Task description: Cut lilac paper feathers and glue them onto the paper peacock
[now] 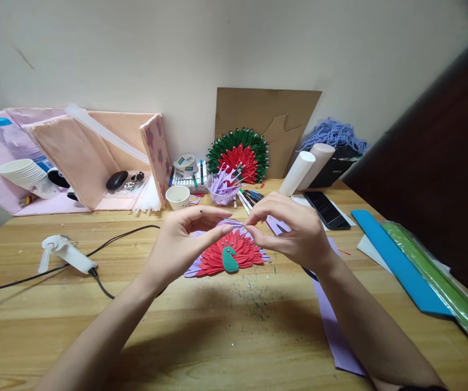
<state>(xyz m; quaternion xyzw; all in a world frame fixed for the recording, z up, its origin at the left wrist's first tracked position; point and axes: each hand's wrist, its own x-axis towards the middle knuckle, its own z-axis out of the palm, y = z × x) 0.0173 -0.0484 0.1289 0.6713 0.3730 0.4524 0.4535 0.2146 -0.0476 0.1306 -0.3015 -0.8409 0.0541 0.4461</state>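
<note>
My left hand (185, 241) and my right hand (294, 228) meet above the wooden table (95, 326), both pinching a thin purple paper strip (236, 222) between their fingertips. Just under them lies a paper peacock (228, 255) with red feathers, purple outer feathers and a teal body. A purple paper sheet (334, 331) lies beneath my right forearm.
A white glue gun (68, 254) with a black cord lies at the left. At the back stand a finished green and red peacock fan (239, 155), a cup of purple strips (222, 190), markers, a paper cup (178, 197), cardboard and white rolls. A phone (326, 209), blue and green sheets lie right.
</note>
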